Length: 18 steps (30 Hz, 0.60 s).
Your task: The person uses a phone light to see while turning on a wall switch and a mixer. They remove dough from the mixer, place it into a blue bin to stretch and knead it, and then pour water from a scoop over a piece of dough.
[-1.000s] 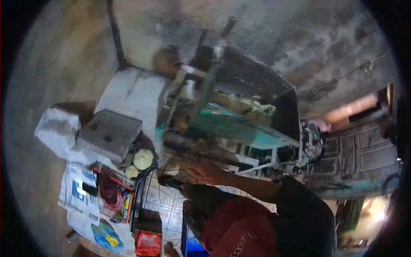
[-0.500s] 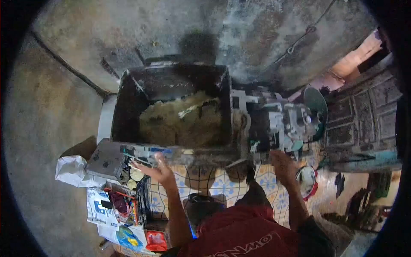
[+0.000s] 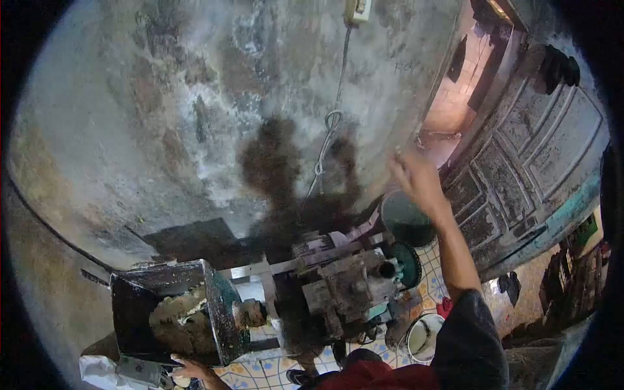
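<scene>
A dark metal mixing trough (image 3: 224, 318) stands at the lower left, with a pale brown doughy mass (image 3: 179, 318) inside. My left hand (image 3: 190, 368) is at its front rim, fingers stretched out and holding nothing visible. Raised in front of the wall, my right hand (image 3: 419, 182) is slightly blurred, its fingers extended and apart with nothing seen in them. Beneath that arm, to the right of the trough, sits a grimy motor and gearbox (image 3: 351, 286). A large dark green round wheel (image 3: 406, 218) is close below the right hand.
A looped cable (image 3: 333, 123) runs down the stained wall (image 3: 214, 97) from a switch box (image 3: 359, 10). An old wooden door (image 3: 520, 156) stands at the right beside a doorway. A white bucket (image 3: 426, 338) is on the tiled floor (image 3: 260, 370). A white sack (image 3: 101, 372) lies lower left.
My view has swung up and to the right, so the trough appears lower left. My right hand has risen from beside the machine to in front of the wall; my left hand stays by the trough's front.
</scene>
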Tool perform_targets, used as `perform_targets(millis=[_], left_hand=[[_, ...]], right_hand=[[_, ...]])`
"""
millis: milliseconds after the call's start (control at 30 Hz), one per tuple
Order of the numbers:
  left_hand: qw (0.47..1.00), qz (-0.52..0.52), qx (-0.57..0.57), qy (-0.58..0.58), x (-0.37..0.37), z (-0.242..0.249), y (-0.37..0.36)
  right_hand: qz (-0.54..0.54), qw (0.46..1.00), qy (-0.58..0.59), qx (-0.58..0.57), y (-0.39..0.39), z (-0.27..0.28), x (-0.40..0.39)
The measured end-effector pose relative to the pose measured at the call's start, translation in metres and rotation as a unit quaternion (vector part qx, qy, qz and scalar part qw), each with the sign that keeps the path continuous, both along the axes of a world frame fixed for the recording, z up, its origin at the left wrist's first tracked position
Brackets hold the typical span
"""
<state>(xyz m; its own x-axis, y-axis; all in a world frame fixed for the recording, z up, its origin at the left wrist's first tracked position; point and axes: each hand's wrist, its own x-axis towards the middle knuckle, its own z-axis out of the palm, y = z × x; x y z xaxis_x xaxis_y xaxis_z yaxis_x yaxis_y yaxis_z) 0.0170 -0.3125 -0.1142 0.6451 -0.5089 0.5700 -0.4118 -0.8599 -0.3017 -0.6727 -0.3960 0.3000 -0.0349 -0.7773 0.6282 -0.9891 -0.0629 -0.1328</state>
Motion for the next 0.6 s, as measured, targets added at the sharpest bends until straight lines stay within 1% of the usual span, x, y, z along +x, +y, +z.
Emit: perform_targets(millis=[33, 100, 167, 233, 333, 433, 500, 567, 600], left_hand=[[1.0, -0.021, -0.003, 0.016, -0.008, 0.003, 0.005], [0.997, -0.058, -0.005, 0.056, -0.024, 0.008, 0.012], [0.992, -0.085, -0.005, 0.089, -0.037, 0.01, 0.024], [0.987, -0.105, 0.002, 0.121, -0.049, 0.01, 0.038], [0.978, -0.128, 0.008, 0.162, -0.063, 0.01, 0.057], [0.967, -0.146, 0.019, 0.208, -0.074, 0.006, 0.082], [0.956, -0.155, 0.027, 0.249, -0.078, 0.003, 0.101], [0.942, -0.161, 0.036, 0.294, -0.081, -0.001, 0.124], [0.933, -0.163, 0.041, 0.318, -0.082, -0.003, 0.138]], right_hand=[[0.004, 1.0, 0.005, -0.023, -0.026, 0.019, -0.011], [0.015, 0.989, 0.084, -0.117, -0.076, 0.054, -0.036], [0.01, 0.994, 0.055, -0.097, -0.119, 0.098, -0.055], [-0.074, 0.99, 0.084, -0.084, -0.161, 0.131, -0.07], [-0.042, 0.971, 0.134, -0.193, -0.22, 0.159, -0.112], [-0.099, 0.978, 0.093, -0.16, -0.234, 0.188, -0.107], [-0.083, 0.973, 0.125, -0.176, -0.26, 0.196, -0.119], [-0.076, 0.968, 0.165, -0.175, -0.267, 0.204, -0.115], [-0.11, 0.976, 0.148, -0.115, -0.263, 0.213, -0.11]])
